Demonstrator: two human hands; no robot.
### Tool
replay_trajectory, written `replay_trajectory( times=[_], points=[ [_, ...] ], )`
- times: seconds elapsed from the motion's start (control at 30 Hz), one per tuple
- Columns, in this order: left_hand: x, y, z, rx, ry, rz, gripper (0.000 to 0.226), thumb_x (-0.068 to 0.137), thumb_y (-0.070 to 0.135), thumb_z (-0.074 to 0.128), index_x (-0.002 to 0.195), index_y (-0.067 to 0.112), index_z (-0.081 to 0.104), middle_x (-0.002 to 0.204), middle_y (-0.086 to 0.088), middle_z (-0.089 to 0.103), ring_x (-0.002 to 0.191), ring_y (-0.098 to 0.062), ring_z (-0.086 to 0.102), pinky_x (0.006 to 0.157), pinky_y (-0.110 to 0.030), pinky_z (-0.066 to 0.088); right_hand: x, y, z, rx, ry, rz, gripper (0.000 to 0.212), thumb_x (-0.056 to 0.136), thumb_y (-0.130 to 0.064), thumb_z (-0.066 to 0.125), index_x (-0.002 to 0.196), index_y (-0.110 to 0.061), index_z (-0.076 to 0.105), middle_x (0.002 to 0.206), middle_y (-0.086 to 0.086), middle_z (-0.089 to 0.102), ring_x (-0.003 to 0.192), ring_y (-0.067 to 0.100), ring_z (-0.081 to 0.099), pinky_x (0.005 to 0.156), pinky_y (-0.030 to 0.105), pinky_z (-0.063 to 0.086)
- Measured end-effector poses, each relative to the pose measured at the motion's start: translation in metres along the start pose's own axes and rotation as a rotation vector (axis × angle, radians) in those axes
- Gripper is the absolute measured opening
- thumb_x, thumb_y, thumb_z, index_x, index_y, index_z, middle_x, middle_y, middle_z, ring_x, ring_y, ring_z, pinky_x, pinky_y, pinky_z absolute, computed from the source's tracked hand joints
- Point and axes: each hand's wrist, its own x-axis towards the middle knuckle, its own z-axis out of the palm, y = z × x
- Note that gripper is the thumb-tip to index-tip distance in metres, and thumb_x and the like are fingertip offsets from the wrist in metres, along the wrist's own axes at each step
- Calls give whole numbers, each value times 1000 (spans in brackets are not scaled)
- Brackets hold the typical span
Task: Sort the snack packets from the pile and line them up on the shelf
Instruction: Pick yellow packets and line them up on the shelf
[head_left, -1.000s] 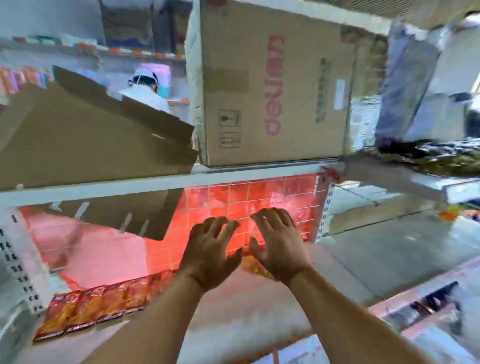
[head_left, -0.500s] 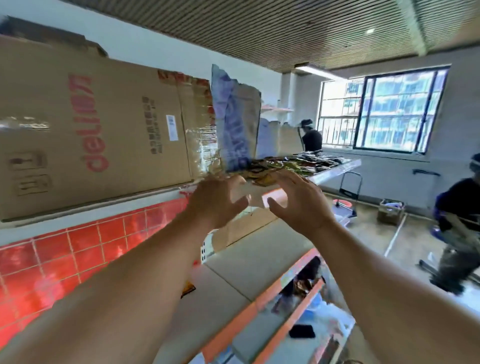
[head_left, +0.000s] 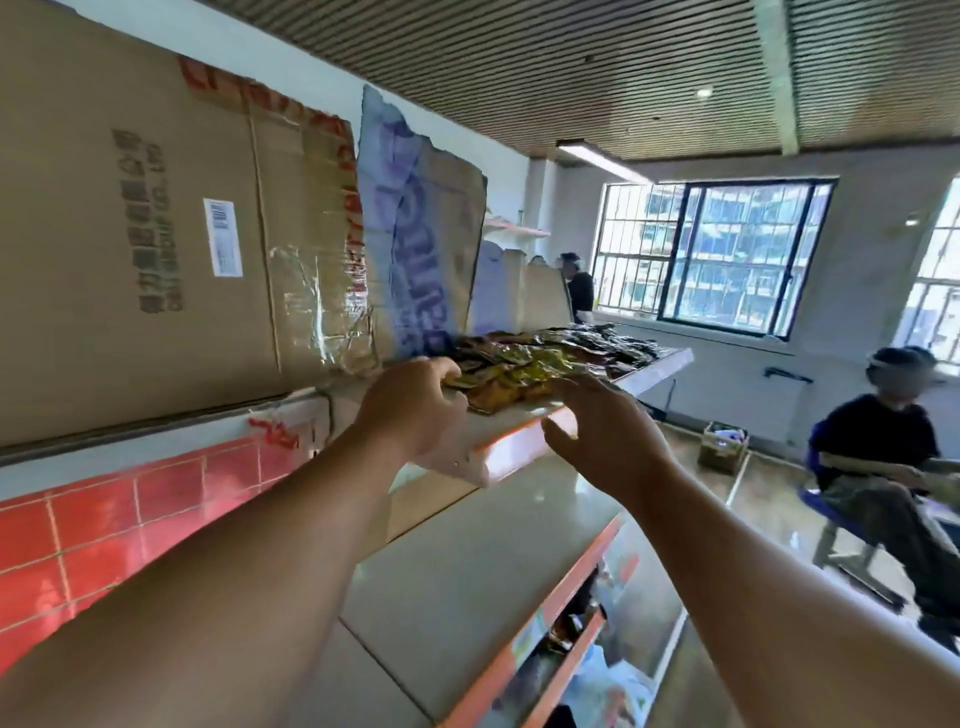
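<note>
A pile of snack packets (head_left: 545, 356), yellow, orange and dark, lies on the upper shelf (head_left: 660, 364) with its orange front edge. Both my arms reach up toward it. My left hand (head_left: 415, 408) is at the near end of the pile, fingers loosely curled, with nothing visibly held. My right hand (head_left: 605, 426) hovers just in front of the shelf edge, fingers spread and relaxed, empty. Whether either hand touches a packet is unclear.
Large cardboard boxes (head_left: 156, 234) stand on the upper shelf to the left. A lower white shelf (head_left: 493, 561) runs below my arms, backed by red tiles (head_left: 104, 525). One person sits at the right (head_left: 878, 467), another stands by the window (head_left: 579, 286).
The view swung right and up from the lower shelf with its lined-up red packets to the upper shelf. Both hands rose and now reach the near end of the packet pile.
</note>
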Motion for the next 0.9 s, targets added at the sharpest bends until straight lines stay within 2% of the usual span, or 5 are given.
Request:
replay_trajectory(
  times=[0.33, 0.47, 0.6, 0.77, 0.9],
  points=[
    [90, -39, 42, 107, -204, -117, 64, 88, 19, 51, 152, 20, 49, 153, -8, 51, 137, -29, 51, 111, -39, 44, 119, 3, 55, 1, -89, -70, 53, 85, -36, 62, 138, -32, 57, 137, 0, 63, 120, 26, 62, 99, 42, 51],
    [95, -45, 52, 143, -171, -139, 39, 83, 35, 55, 117, 24, 68, 109, -3, 71, 95, -24, 65, 80, -35, 55, 139, 1, 69, 17, -172, -134, 51, 83, -29, 65, 133, -36, 60, 131, -2, 67, 117, 23, 64, 95, 40, 54],
    [92, -43, 51, 146, -84, -95, 16, 82, 36, 58, 83, 21, 63, 77, 2, 66, 70, -17, 61, 55, -30, 40, 146, 5, 85, 55, -151, -162, 43, 88, -16, 62, 128, -34, 66, 121, -1, 71, 108, 22, 68, 90, 36, 56],
    [90, -38, 52, 215, -22, -72, 44, 88, 46, 63, 127, 26, 67, 111, 1, 73, 97, -18, 66, 82, -35, 58, 152, 16, 90, 16, -28, -220, 25, 92, -14, 64, 112, -26, 74, 103, -3, 75, 92, 20, 70, 77, 29, 55],
    [90, -34, 53, 262, 25, -73, 47, 90, 53, 62, 130, 28, 65, 113, 3, 73, 97, -16, 65, 79, -31, 53, 157, 22, 92, 206, 190, -227, 17, 81, -4, 66, 87, -18, 74, 91, 2, 73, 84, 26, 70, 74, 32, 54]
  ],
)
